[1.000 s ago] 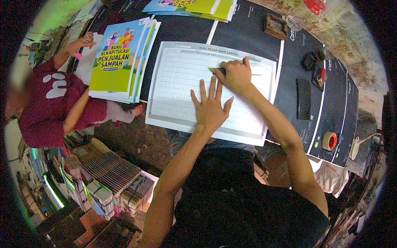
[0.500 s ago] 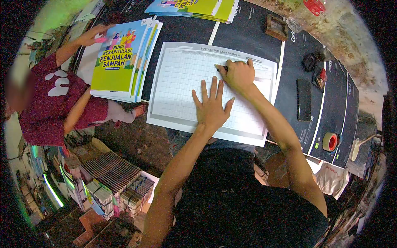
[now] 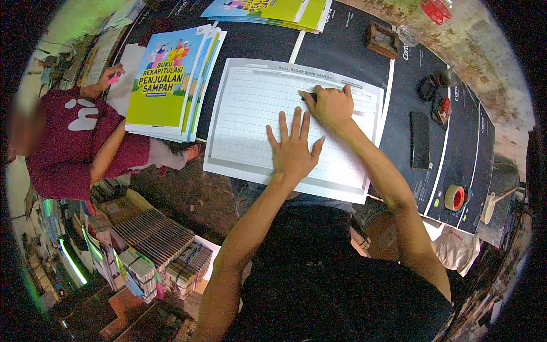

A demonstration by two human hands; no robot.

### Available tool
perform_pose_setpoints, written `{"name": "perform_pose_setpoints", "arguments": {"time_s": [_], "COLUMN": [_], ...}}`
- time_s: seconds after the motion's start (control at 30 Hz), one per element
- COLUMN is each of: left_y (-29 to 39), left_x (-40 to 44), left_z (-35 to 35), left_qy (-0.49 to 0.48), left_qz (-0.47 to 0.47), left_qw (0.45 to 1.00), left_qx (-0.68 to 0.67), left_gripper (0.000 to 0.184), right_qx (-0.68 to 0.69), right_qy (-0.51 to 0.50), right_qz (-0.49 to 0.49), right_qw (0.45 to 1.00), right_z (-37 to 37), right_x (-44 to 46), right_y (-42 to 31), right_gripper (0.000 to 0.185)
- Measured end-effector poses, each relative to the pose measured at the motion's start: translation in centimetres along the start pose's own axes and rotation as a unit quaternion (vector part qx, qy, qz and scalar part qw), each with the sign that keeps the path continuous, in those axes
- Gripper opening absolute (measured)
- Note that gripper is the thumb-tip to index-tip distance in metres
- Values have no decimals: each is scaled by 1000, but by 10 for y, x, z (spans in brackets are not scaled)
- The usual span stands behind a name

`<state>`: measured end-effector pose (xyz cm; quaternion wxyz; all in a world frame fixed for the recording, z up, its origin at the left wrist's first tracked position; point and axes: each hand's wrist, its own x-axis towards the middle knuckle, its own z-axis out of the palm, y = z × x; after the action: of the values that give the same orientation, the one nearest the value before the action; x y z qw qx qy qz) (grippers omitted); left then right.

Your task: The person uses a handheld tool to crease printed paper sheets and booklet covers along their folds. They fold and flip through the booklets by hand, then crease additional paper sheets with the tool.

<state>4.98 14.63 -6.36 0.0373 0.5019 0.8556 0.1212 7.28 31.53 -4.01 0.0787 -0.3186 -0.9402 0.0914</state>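
A large white printed sheet (image 3: 245, 114) with a table grid and the heading "BUKU BESAR BANK SAMPAH" lies on the dark table in front of me. My left hand (image 3: 293, 149) rests flat on it with the fingers spread, holding nothing. Near the sheet's upper right part, my right hand (image 3: 332, 106) is closed around a small black object (image 3: 308, 96) pressed to the paper. Most of that object is hidden under my fingers, so its kind does not show.
To the left lies a stack of "Buku Rekapitulasi" booklets (image 3: 154, 108), with more booklets (image 3: 273, 12) at the back. A co-worker (image 3: 68, 142) sits there holding something pink. Rightward are a wooden box (image 3: 382, 40), a black oblong item (image 3: 420, 139) and a tape roll (image 3: 454, 198). Bundled stacks (image 3: 154, 239) stand below left.
The co-worker's hand has drawn back from the booklet stack toward their body. My hands keep nearly the same place on the sheet, and the view has shifted slightly.
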Motion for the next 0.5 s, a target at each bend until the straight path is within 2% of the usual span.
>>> {"name": "perform_pose_setpoints", "arguments": {"time_s": [0.07, 0.5], "left_y": [0, 1], "left_x": [0, 1], "left_z": [1, -2], "left_qy": [4, -4], "left_qz": [0, 6], "left_qw": [1000, 1000], "left_qx": [3, 5], "left_gripper": [77, 78], "right_qx": [-21, 2], "right_qy": [46, 39], "right_qz": [-19, -12], "right_qw": [999, 999], "right_z": [6, 7], "right_x": [-2, -3], "right_y": [2, 3], "right_gripper": [52, 50]}}
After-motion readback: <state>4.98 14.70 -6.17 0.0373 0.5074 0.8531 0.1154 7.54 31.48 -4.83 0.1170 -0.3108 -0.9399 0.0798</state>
